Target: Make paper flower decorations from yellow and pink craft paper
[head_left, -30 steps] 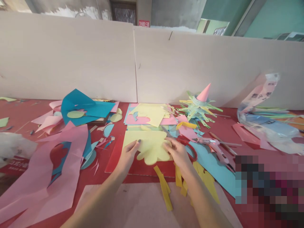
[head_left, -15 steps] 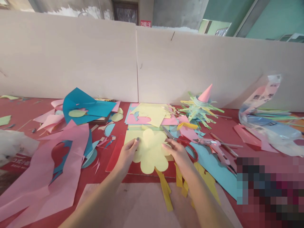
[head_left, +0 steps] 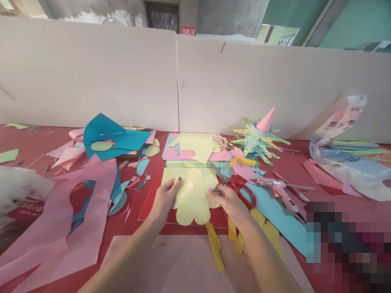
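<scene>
A pale yellow paper flower with rounded petals is held level over a pale yellow sheet and a red board. My left hand pinches its left edge, thumb on top. On the opposite side, my right hand grips a petal between thumb and fingers; the fingertips underneath are partly hidden. Scissors with red handles lie just beyond my right hand. Yellow paper strips stick out below the flower and beside my right forearm.
Pink cut paper and a blue sheet lie left. At right are a pink glue gun, a light blue strip, a spiky paper piece with a pink cone and a plastic bag. A white partition stands behind.
The paper flower has turned slightly between my hands, so two petals now face me where one did before. Both hands still hold its sides.
</scene>
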Demonstrator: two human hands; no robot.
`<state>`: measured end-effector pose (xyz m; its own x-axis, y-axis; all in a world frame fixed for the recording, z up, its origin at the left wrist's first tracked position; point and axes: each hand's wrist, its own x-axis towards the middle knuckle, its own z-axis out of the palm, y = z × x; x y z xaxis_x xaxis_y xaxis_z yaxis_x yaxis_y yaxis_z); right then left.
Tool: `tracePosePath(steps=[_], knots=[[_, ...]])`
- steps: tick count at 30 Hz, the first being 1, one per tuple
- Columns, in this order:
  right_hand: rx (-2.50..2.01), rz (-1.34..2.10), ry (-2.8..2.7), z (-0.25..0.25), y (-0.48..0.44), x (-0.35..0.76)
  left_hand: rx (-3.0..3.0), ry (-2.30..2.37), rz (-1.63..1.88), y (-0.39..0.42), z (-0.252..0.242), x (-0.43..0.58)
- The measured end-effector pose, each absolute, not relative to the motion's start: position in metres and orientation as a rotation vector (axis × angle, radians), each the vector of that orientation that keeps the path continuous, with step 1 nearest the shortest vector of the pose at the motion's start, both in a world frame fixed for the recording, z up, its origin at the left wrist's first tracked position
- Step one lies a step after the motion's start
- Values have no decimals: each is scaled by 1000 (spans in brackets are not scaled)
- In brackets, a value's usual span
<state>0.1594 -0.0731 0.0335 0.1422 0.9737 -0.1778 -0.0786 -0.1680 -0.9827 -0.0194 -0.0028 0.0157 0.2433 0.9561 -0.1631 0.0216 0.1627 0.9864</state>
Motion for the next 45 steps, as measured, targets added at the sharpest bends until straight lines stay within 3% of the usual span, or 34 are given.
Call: tracePosePath(steps=[18,26,45], knots=[[-1242,1161,-777,34,-68,165,950,681,881,-9,27,-14],[-1237,1286,-817,40,-73,160,969,946,786,-10,21,-12],[-1206,1512,-940,41,-81,158,1024,904,677,-11,17,-14]])
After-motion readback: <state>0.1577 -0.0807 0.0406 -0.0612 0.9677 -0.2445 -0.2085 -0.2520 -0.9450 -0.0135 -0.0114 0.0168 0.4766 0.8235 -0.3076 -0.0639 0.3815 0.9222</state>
